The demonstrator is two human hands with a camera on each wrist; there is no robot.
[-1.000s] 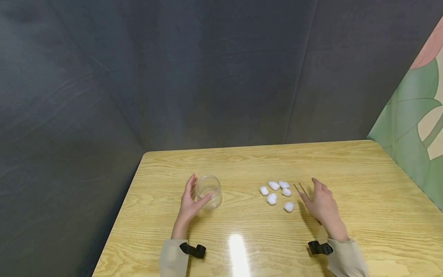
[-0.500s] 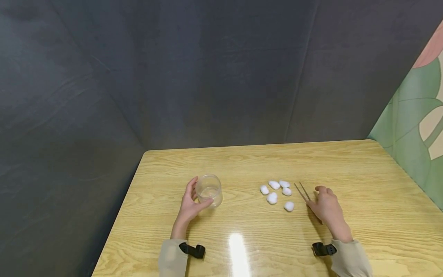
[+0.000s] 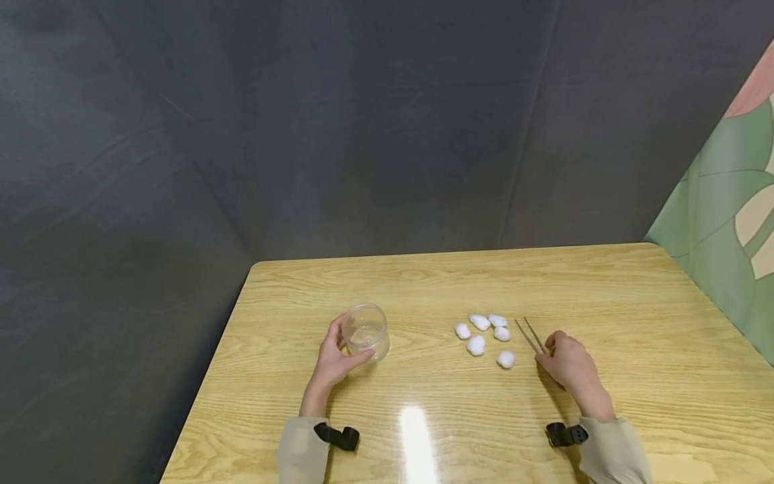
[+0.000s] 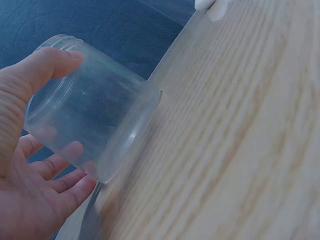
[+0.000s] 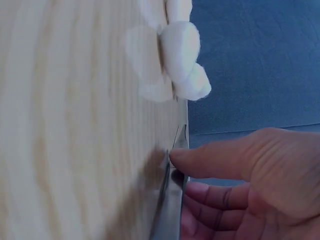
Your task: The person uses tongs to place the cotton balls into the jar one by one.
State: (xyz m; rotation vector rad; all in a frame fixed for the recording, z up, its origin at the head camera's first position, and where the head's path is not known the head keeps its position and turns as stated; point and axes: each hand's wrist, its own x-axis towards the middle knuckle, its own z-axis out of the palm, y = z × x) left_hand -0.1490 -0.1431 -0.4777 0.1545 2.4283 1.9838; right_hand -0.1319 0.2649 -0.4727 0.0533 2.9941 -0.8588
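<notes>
A clear, open-topped plastic jar (image 3: 365,329) stands upright on the table, left of centre. My left hand (image 3: 329,366) holds it from the left side, the thumb across the near side and the fingers behind; the left wrist view shows the thumb (image 4: 55,62) near the rim. To the right lie metal tweezers (image 3: 535,335), tips spread and pointing away from me. My right hand (image 3: 571,368) pinches them low at the table, its thumb (image 5: 210,157) on one side; part of them is hidden under the hand. Several white cotton balls (image 3: 476,345) lie between jar and tweezers.
The wood-grain table (image 3: 423,282) reaches back to a dark cloth backdrop (image 3: 387,134). A painted wall (image 3: 725,202) stands beyond its right edge. Black camera straps (image 3: 338,437) sit on both wrists over the light sleeves.
My right hand has drawn slightly back and right, and its raised fingers have come down onto the tweezers. My left thumb has shifted slightly along the jar. The cotton balls stay put.
</notes>
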